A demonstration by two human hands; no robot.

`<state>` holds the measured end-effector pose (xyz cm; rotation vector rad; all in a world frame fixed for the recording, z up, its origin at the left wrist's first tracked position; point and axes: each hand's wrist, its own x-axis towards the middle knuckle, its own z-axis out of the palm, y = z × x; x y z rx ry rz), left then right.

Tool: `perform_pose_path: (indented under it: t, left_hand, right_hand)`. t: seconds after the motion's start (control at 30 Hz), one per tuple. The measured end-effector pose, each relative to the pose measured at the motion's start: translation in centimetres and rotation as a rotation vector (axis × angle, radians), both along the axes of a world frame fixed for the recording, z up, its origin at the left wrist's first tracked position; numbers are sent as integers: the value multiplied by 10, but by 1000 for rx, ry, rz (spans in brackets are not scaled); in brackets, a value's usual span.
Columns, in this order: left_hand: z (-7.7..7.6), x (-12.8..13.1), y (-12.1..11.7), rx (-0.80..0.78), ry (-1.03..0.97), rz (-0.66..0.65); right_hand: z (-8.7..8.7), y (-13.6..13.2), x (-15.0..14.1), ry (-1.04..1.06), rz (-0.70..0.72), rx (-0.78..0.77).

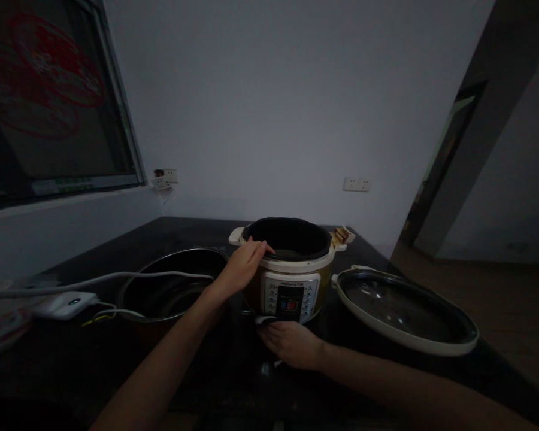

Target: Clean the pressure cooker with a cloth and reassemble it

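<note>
An electric pressure cooker (269, 293) with a white rim and a front control panel stands upright on the dark countertop, its lid off and its dark inside showing. My left hand (247, 263) grips the cooker's rim at the left front, fingers over the edge. Low at the front of the cooker, my right hand (294, 344) is closed on a whitish cloth (264, 320), mostly hidden under the fingers. The cloth is at the cooker's lower front edge; the dim light hides whether it touches.
A wide dark pot (132, 293) stands to the left, with a white cable (161, 274) across it. Beside it lies a white power strip (67, 305). The cooker's round lid (431, 344) lies to the right. Wall sockets (356, 184) are behind the countertop (233, 383).
</note>
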<state>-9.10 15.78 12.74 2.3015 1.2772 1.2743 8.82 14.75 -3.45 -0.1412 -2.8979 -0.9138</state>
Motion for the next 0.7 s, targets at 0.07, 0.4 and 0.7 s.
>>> perform_pose_path:
  t: [0.07,0.4,0.7]
  left_hand:
    - [-2,-1,1,3,2,-12]
    - [-10,-2,5,71,19,-17]
    - [-7,0,1,52,5,3]
  right_hand:
    - [4,2,17,-1,38,-18]
    - [94,10,67,83,11,-79]
    - [70,2,46,392,-154,76]
